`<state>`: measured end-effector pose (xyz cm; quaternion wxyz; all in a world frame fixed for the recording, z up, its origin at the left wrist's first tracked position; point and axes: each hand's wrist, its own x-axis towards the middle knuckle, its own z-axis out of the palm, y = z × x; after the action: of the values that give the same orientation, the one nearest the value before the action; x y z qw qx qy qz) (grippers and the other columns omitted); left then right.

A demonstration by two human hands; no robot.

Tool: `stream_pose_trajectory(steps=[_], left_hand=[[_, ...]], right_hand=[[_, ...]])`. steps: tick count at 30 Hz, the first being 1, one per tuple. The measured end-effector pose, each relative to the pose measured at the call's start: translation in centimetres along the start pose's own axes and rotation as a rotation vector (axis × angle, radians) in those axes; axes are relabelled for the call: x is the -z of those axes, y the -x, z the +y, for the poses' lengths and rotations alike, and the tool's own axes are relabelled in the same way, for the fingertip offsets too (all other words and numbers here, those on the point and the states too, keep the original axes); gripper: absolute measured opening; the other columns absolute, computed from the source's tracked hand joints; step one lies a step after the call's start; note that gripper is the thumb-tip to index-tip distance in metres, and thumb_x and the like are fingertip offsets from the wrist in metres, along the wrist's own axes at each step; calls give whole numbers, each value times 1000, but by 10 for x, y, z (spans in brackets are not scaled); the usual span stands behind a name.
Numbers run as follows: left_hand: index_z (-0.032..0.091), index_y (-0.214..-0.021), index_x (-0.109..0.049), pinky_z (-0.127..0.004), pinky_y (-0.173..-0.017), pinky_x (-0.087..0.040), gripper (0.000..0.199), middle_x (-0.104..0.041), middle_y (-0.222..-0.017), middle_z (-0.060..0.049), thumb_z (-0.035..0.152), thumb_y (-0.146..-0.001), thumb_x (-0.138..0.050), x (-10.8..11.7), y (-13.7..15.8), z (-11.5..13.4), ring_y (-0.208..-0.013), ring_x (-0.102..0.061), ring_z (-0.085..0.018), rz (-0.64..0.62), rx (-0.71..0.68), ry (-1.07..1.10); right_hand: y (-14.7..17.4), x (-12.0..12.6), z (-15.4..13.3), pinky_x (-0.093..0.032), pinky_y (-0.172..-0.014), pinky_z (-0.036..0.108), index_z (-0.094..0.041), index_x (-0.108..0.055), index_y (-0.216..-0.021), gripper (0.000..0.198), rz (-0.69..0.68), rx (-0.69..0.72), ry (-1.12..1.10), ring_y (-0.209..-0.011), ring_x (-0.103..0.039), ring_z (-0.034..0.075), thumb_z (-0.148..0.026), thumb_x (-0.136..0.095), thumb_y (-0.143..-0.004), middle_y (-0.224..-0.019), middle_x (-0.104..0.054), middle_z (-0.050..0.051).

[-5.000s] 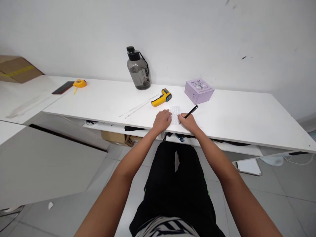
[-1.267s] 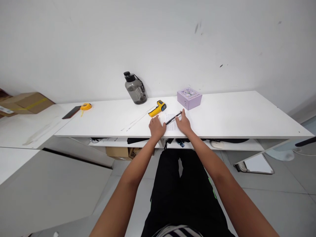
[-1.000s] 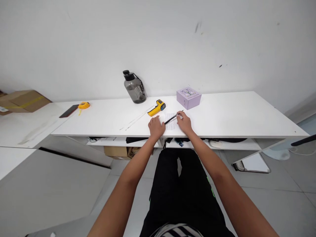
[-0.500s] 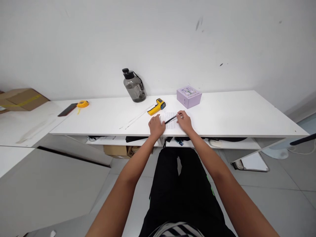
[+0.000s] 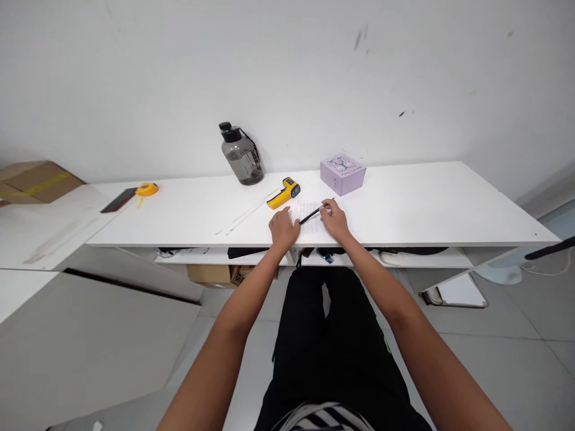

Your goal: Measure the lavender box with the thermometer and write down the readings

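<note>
A slim black pen point(image 5: 309, 216) lies slantwise above a sheet of paper point(image 5: 309, 227) covered in small writing. My right hand point(image 5: 335, 218) has its fingers closed around the pen's upper right part. The other end of the pen comes up to the thumb of my left hand point(image 5: 283, 228); whether they touch I cannot tell. That left hand rests on the white desk at the paper's left side, fingers apart. Just beyond it lies a yellow and black infrared thermometer point(image 5: 284, 194). A lilac box point(image 5: 342, 174) with a printed lid sits behind my right hand.
A grey translucent water bottle point(image 5: 243, 158) stands by the wall on the white desk point(image 5: 426, 203). Farther left are a yellow tape measure point(image 5: 147, 190), a dark flat object point(image 5: 118, 200) and a cardboard box point(image 5: 40, 181). Below the desktop, a shelf point(image 5: 265, 259) holds several items.
The view has shifted slightly. The pen's far end now shows a little more beyond my right fingers. My left hand stays in place on the desk.
</note>
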<state>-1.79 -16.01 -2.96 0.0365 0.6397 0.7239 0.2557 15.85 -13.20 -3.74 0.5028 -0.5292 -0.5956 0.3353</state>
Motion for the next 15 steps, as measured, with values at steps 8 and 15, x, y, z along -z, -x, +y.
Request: stream_pose_trajectory(steps=[8, 15], left_hand=[[15, -140, -49, -48, -114, -36, 59, -55, -144, -17, 34, -85, -62, 4, 0, -1, -139, -43, -33, 39, 14, 8], [17, -135, -54, -45, -114, -36, 51, -58, -141, -14, 33, -87, -61, 5, 1, -3, -137, -46, -31, 49, -43, 15]], right_hand=[[-2, -4, 1, -53, -87, 40, -22, -59, -122, 43, 17, -116, -72, -71, -71, 19, -48, -48, -90, -106, -71, 7], [5, -2, -7, -51, -91, 42, -24, -65, -117, 35, -51, 20, 117, -95, -70, 26, -42, -50, -92, -103, -75, 9]])
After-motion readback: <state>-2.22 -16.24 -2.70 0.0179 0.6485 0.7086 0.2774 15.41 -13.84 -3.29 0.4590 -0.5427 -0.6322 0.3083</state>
